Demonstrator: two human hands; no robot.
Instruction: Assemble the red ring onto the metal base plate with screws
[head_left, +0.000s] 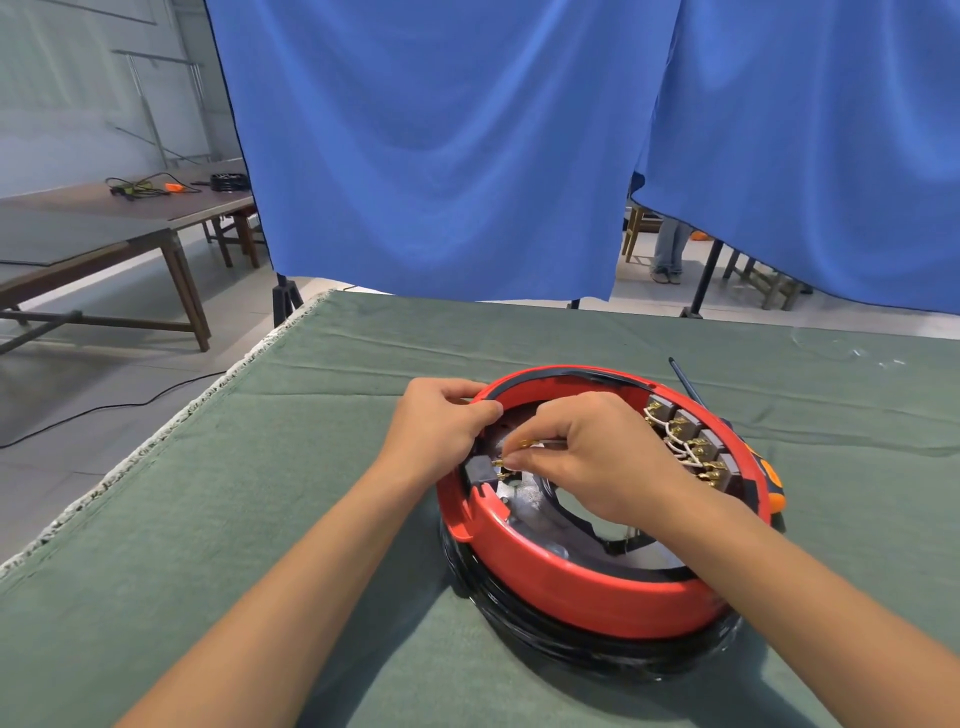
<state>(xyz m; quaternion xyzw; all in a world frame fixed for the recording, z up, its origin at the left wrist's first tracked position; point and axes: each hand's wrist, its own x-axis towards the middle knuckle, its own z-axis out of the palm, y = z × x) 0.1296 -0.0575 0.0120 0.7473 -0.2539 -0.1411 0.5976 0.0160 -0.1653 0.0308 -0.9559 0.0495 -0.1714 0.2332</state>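
At frame centre, the red ring's rim is gripped by the left hand; a small brass part is pinched by the right hand.

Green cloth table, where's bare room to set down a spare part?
The green cloth lies bare left of the red ring, out to the fringed edge, and beyond the ring toward the blue curtain. Crowded: inside the ring, where both hands work, and its right side, where an orange-handled screwdriver lies.

We see the screwdriver mostly hidden behind the ring at right; the right hand covers much of the plate.
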